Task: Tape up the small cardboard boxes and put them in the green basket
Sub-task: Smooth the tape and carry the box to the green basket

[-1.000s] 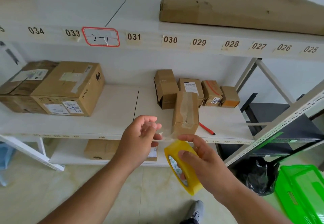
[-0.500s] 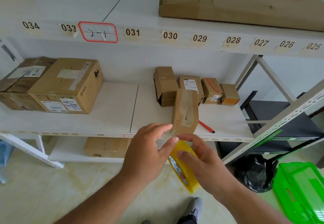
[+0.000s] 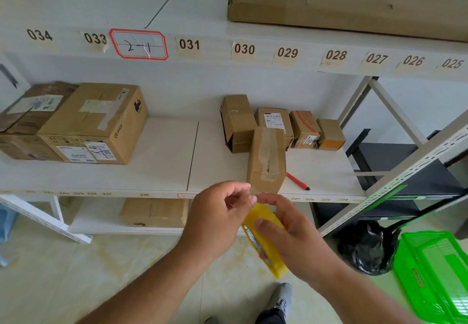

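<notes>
A small cardboard box (image 3: 267,161) lies at the front edge of the middle shelf, with old tape along its top seam. Right below it my right hand (image 3: 291,235) grips a yellow tape roll (image 3: 266,240). My left hand (image 3: 217,219) pinches the clear tape end just in front of the box's near face. Behind that box stand several more small boxes (image 3: 304,128) in a row. The green basket (image 3: 435,270) sits on the floor at the lower right.
A red pen (image 3: 297,181) lies on the shelf (image 3: 157,161) right of the box. Two large cartons (image 3: 88,126) fill the shelf's left side. A long carton (image 3: 349,2) lies on the top shelf. A black bag (image 3: 369,250) sits beside the basket.
My left hand has come in from the left to the roll and now pinches the tape end close to my right thumb. The roll has turned more edge-on.
</notes>
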The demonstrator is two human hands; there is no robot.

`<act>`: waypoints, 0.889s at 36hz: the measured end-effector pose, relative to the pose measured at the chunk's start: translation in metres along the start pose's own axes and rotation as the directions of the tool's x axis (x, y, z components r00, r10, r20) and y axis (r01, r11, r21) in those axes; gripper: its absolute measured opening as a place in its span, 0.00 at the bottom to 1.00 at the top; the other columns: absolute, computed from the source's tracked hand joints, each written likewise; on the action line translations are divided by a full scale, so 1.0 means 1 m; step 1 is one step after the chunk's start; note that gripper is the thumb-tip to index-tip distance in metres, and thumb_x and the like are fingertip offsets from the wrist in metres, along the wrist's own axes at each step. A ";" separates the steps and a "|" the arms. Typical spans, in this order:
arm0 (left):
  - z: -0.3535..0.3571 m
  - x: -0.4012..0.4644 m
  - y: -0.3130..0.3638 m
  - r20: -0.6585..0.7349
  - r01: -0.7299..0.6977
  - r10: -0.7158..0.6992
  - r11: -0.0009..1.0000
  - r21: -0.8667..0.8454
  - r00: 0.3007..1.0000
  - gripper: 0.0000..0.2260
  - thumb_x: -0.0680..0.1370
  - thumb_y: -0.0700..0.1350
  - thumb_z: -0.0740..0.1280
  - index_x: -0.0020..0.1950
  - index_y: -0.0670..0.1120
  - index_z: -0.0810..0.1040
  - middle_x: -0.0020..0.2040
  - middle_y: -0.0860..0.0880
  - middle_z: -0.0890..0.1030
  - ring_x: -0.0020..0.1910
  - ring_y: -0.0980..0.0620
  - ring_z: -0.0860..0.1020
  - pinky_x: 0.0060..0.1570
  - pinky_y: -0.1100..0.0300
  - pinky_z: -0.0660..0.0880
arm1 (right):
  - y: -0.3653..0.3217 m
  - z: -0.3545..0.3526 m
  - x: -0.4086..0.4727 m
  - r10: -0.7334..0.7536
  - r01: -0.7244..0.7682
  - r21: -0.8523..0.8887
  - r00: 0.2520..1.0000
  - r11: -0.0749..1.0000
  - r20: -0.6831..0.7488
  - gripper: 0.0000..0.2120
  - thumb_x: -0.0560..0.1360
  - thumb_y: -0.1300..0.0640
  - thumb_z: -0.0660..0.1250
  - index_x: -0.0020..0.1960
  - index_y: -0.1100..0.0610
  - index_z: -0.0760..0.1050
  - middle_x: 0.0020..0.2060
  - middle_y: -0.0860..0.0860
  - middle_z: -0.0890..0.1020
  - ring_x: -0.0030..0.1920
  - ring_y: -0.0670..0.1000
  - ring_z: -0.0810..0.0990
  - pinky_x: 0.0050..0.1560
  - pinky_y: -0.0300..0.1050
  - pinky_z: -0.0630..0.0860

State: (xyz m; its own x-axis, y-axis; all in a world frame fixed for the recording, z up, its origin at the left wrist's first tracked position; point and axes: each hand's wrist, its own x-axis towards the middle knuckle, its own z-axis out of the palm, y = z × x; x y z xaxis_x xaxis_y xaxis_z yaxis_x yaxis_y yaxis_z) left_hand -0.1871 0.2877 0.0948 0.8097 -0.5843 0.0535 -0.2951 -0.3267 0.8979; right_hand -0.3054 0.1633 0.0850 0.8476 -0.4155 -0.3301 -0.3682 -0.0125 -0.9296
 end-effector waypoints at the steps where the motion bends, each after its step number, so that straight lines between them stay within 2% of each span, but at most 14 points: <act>1: 0.000 0.000 0.001 0.002 0.007 -0.007 1.000 -0.012 1.000 0.10 0.76 0.49 0.73 0.57 0.53 0.84 0.44 0.61 0.84 0.46 0.66 0.81 0.46 0.72 0.77 | 0.001 0.000 0.000 0.003 -0.003 -0.002 1.000 1.000 -0.002 0.20 0.73 0.48 0.68 0.64 0.39 0.74 0.47 0.54 0.83 0.36 0.59 0.85 0.46 0.65 0.83; 4: 0.000 0.001 0.001 0.000 0.026 -0.026 0.999 -0.039 1.000 0.08 0.76 0.48 0.74 0.54 0.52 0.85 0.43 0.60 0.84 0.44 0.65 0.81 0.43 0.73 0.76 | 0.003 -0.001 0.000 0.005 -0.005 -0.007 1.000 1.000 0.002 0.19 0.73 0.48 0.68 0.63 0.38 0.75 0.47 0.55 0.82 0.36 0.58 0.84 0.46 0.65 0.84; 7: 0.001 0.001 0.001 0.003 0.043 -0.043 0.998 -0.041 0.999 0.05 0.76 0.47 0.74 0.51 0.53 0.85 0.41 0.60 0.84 0.43 0.64 0.81 0.41 0.73 0.75 | 0.004 -0.001 -0.001 -0.001 0.001 -0.020 1.000 1.000 0.003 0.15 0.76 0.50 0.69 0.59 0.34 0.75 0.48 0.54 0.82 0.35 0.58 0.85 0.46 0.62 0.84; 11: 0.002 0.001 0.000 0.007 0.047 -0.046 0.998 -0.033 0.999 0.02 0.77 0.46 0.73 0.44 0.52 0.85 0.37 0.58 0.83 0.38 0.61 0.81 0.37 0.72 0.74 | 0.005 -0.002 -0.002 -0.001 0.000 -0.046 1.000 0.999 -0.006 0.16 0.77 0.51 0.69 0.59 0.33 0.74 0.47 0.51 0.82 0.36 0.57 0.85 0.45 0.58 0.85; 15: 0.001 0.001 -0.002 0.020 0.071 -0.072 0.997 0.026 0.997 0.05 0.77 0.49 0.71 0.42 0.53 0.81 0.41 0.56 0.81 0.40 0.61 0.79 0.37 0.72 0.72 | -0.001 0.000 -0.008 -0.025 0.027 -0.105 0.999 0.994 0.022 0.17 0.80 0.54 0.68 0.62 0.34 0.72 0.48 0.53 0.82 0.39 0.55 0.85 0.37 0.39 0.80; 18: -0.003 0.004 -0.002 0.084 0.092 -0.094 0.995 0.029 0.992 0.05 0.78 0.48 0.70 0.43 0.51 0.81 0.41 0.53 0.82 0.40 0.59 0.78 0.37 0.71 0.73 | -0.004 0.000 -0.012 -0.022 0.026 -0.116 0.999 0.993 0.037 0.19 0.80 0.54 0.68 0.64 0.35 0.70 0.47 0.56 0.82 0.42 0.57 0.84 0.35 0.35 0.78; 22: -0.009 0.008 -0.006 0.193 0.112 -0.110 0.994 -0.001 0.975 0.05 0.80 0.48 0.69 0.45 0.50 0.82 0.35 0.54 0.80 0.32 0.60 0.75 0.32 0.71 0.71 | -0.003 0.000 -0.014 -0.033 0.038 -0.077 0.998 0.996 0.060 0.22 0.80 0.56 0.69 0.66 0.35 0.68 0.46 0.59 0.81 0.43 0.62 0.83 0.39 0.42 0.82; 24: -0.011 0.007 -0.009 0.258 0.139 -0.120 0.989 -0.057 0.959 0.06 0.80 0.47 0.69 0.45 0.49 0.82 0.32 0.56 0.77 0.29 0.61 0.72 0.31 0.69 0.69 | 0.000 -0.001 -0.015 -0.062 0.065 -0.047 0.995 0.997 0.079 0.24 0.79 0.54 0.69 0.67 0.35 0.66 0.45 0.60 0.80 0.45 0.65 0.81 0.42 0.50 0.84; 26: -0.013 0.006 -0.010 0.311 0.155 -0.110 0.980 -0.124 0.944 0.05 0.81 0.47 0.68 0.46 0.49 0.82 0.30 0.56 0.74 0.28 0.60 0.69 0.31 0.68 0.68 | 0.003 -0.001 -0.016 -0.095 0.097 -0.025 0.991 0.995 0.090 0.25 0.75 0.50 0.70 0.67 0.32 0.65 0.44 0.60 0.80 0.46 0.67 0.80 0.46 0.61 0.81; 29: -0.016 0.006 -0.010 0.327 0.130 -0.065 0.975 -0.180 0.943 0.03 0.80 0.50 0.68 0.51 0.51 0.80 0.32 0.47 0.71 0.30 0.55 0.67 0.32 0.65 0.66 | 0.007 -0.002 -0.018 -0.143 0.139 0.045 0.985 0.989 0.098 0.27 0.74 0.48 0.71 0.68 0.32 0.65 0.43 0.59 0.79 0.46 0.70 0.78 0.47 0.69 0.77; 32: -0.017 0.005 -0.010 0.295 0.096 -0.038 0.978 -0.185 0.955 0.04 0.81 0.50 0.67 0.53 0.53 0.77 0.31 0.48 0.69 0.29 0.56 0.67 0.31 0.66 0.66 | 0.008 -0.003 -0.019 -0.182 0.171 0.112 0.978 0.979 0.103 0.28 0.73 0.48 0.72 0.69 0.33 0.66 0.44 0.60 0.80 0.46 0.71 0.78 0.46 0.70 0.77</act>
State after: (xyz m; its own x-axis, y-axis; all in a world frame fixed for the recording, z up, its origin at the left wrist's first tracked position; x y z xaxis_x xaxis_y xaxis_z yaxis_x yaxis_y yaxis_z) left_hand -0.1717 0.3006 0.0929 0.6350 -0.7644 -0.1120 -0.1169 -0.2384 0.9641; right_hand -0.3255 0.1689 0.0845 0.9354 -0.3099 -0.1704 -0.1731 0.0189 -0.9847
